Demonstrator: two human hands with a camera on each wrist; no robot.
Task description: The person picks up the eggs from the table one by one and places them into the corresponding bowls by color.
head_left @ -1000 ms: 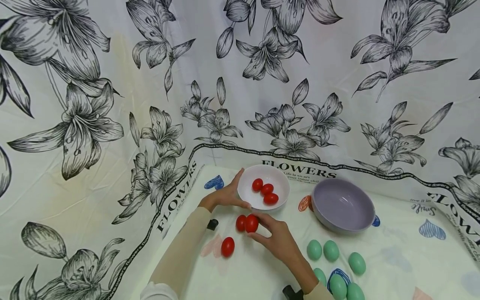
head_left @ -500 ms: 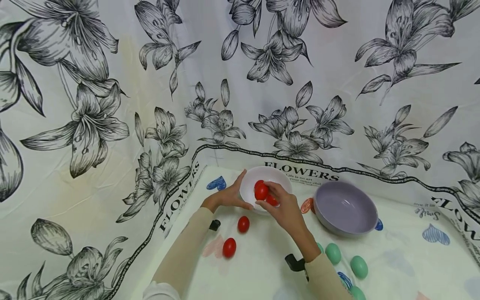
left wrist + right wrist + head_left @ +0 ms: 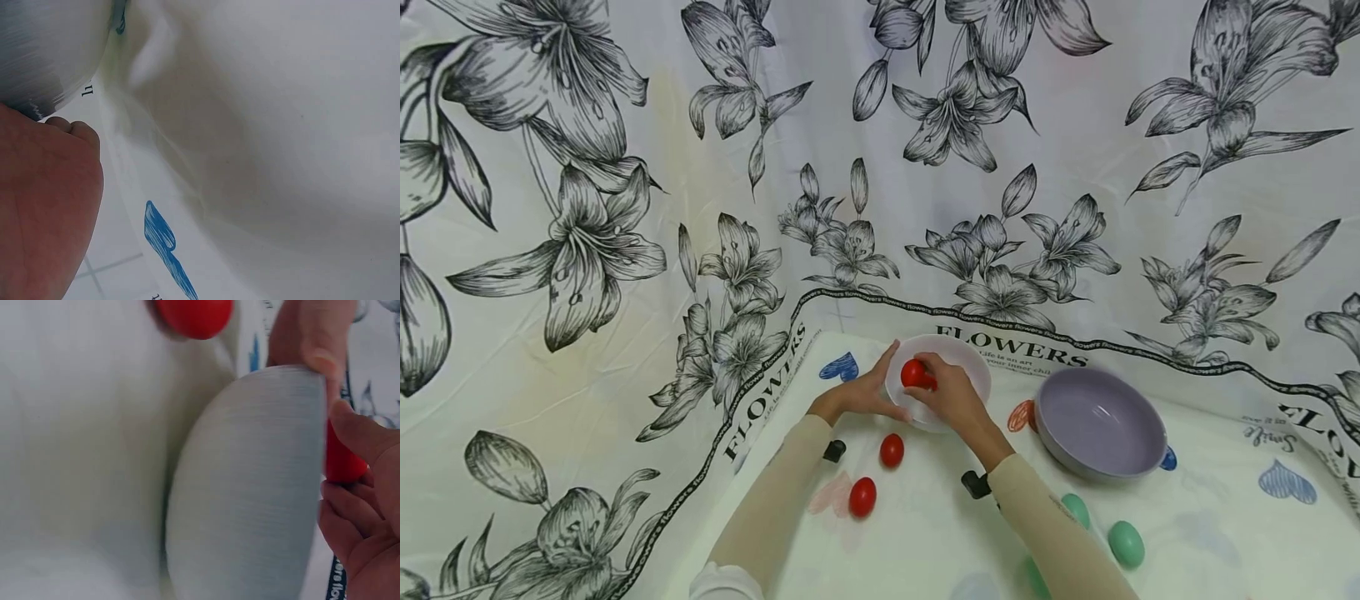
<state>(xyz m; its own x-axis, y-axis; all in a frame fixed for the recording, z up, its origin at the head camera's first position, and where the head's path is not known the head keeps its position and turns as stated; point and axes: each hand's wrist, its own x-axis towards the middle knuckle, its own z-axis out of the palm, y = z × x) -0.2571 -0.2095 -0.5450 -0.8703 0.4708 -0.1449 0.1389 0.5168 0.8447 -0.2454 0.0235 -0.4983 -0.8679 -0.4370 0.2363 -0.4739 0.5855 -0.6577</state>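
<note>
My left hand [image 3: 863,393] grips the near-left side of a white bowl [image 3: 974,367]. In the left wrist view that hand [image 3: 47,194] lies against the bowl's outer wall [image 3: 50,50]. My right hand [image 3: 953,398] pinches a red egg [image 3: 913,372] over the bowl's inside. The right wrist view shows the egg [image 3: 345,459] between thumb and fingers, just past the rim of the bowl [image 3: 250,487]. More red shows under the right hand; other eggs inside are mostly hidden. Two red eggs [image 3: 892,451] [image 3: 862,497] lie on the cloth in front of the bowl.
A purple bowl [image 3: 1101,425] stands to the right of the white one. Several green eggs [image 3: 1126,544] lie at the front right, partly covered by my right forearm. A flower-printed cloth [image 3: 925,542] covers the table and hangs behind it.
My right hand has picked up a red egg from beside the others and carried it up over the white bowl. The left hand stays on the bowl.
</note>
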